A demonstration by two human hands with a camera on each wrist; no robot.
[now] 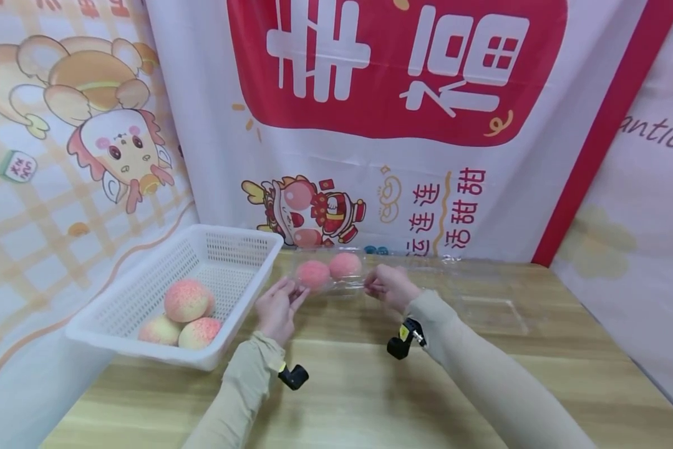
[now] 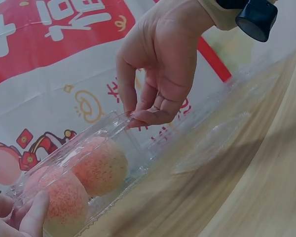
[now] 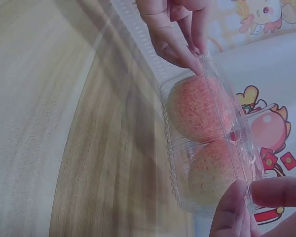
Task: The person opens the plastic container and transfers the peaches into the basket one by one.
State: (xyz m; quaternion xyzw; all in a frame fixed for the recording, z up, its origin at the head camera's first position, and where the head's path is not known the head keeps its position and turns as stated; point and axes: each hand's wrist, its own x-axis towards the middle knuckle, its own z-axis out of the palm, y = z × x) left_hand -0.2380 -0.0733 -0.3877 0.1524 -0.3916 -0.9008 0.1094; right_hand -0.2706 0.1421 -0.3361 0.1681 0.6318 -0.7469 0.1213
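Observation:
Two pink peaches sit side by side inside a clear plastic clamshell box near the back of the table. My left hand pinches the box's left end between thumb and fingers. At the other end, my right hand pinches the upper edge with thumb and fingertips. The left wrist view shows the right hand above the peaches, fingers curled at the plastic edge. A clear lid lies over the fruit; whether it is fully fastened I cannot tell.
A white perforated basket with 3 pale pink peaches stands on the left. More clear plastic packaging lies on the wooden table to the right. A printed cloth hangs close behind the box.

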